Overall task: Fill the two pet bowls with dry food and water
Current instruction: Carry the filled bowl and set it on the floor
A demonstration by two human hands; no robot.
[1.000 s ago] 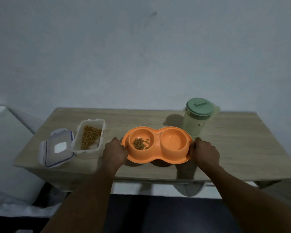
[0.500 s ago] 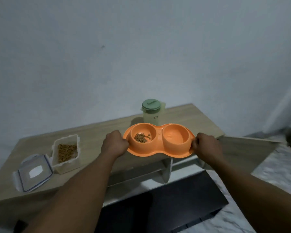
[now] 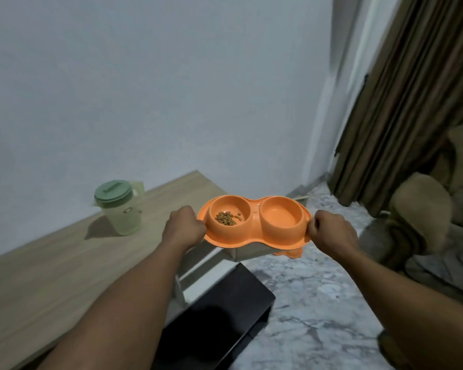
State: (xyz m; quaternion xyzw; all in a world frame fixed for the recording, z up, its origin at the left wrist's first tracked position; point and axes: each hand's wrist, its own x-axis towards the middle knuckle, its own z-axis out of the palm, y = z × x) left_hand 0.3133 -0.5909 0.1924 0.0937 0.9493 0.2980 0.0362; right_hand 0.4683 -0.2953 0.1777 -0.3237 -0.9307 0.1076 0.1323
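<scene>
A light wooden table (image 3: 64,263) carried a pale green lidded jug (image 3: 119,212), upright near its far edge, with marbled floor (image 3: 318,303) beside it.

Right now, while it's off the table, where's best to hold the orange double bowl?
Its flat rim at the two short ends, left hand from the left, right hand from the right. The double bowl is long, with wells side by side and kibble in the left one, so end grips should keep it level.

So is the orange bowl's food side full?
No, mostly empty: a small heap of kibble lies in the left well of the double pet bowl, bare bottom around it.
</scene>
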